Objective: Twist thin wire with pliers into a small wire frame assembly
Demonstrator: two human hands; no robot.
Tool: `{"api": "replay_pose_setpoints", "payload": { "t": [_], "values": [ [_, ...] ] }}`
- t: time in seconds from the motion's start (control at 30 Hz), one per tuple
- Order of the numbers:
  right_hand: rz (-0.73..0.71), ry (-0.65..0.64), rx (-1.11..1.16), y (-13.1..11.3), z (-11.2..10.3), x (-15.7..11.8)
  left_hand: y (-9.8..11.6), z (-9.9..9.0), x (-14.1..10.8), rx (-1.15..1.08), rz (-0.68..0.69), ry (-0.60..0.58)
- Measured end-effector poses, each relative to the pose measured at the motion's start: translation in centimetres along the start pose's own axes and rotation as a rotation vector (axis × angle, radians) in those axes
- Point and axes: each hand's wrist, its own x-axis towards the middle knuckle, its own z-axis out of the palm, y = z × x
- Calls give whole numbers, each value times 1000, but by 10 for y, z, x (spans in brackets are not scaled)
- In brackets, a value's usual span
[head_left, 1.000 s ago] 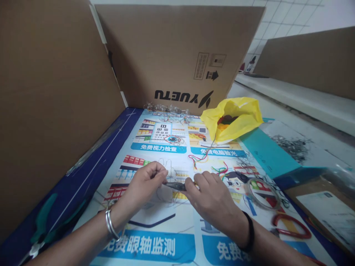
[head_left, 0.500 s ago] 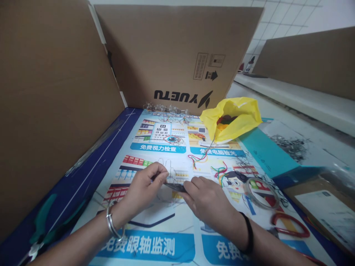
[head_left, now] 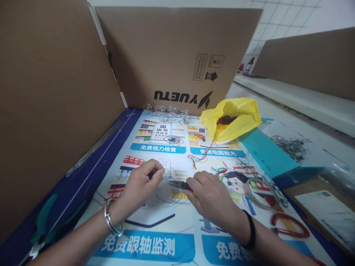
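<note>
At a table spread with a blue-and-white printed poster sheet (head_left: 183, 221), a person's right hand (head_left: 206, 190) is wrapped around the handles of a pair of dark, slim-nosed metal pliers (head_left: 179, 184), which are held above the middle of the sheet, tips pointing toward the left hand (head_left: 148, 179). The left thumb and forefinger are pressed together just above those tips; whether they pinch a fine wire is too small to tell, as is whether anything sits between the jaws. Thin silver bent wires (head_left: 168, 162) show just beyond the fingertips. Such close work seems to call for a relaxed palm, a braced left wrist, and tips kept near the pinch but clear of skin, with small, even squeezes. A red loop-shaped handle (head_left: 307, 231) lies to the right, near a clear round plastic case (head_left: 247, 190); green-handled pliers (head_left: 46, 214) rest at far left.
</note>
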Motion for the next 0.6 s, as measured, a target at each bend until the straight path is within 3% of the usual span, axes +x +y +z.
{"api": "replay_pose_setpoints", "payload": {
  "t": [0.37, 0.6],
  "values": [
    [36, -13, -46, 8, -5, 0, 3, -1, 0, 3, 88, -25],
    [9, -14, -71, 9, -2, -1, 2, 2, -1, -216, -40, -121]
  ]
}}
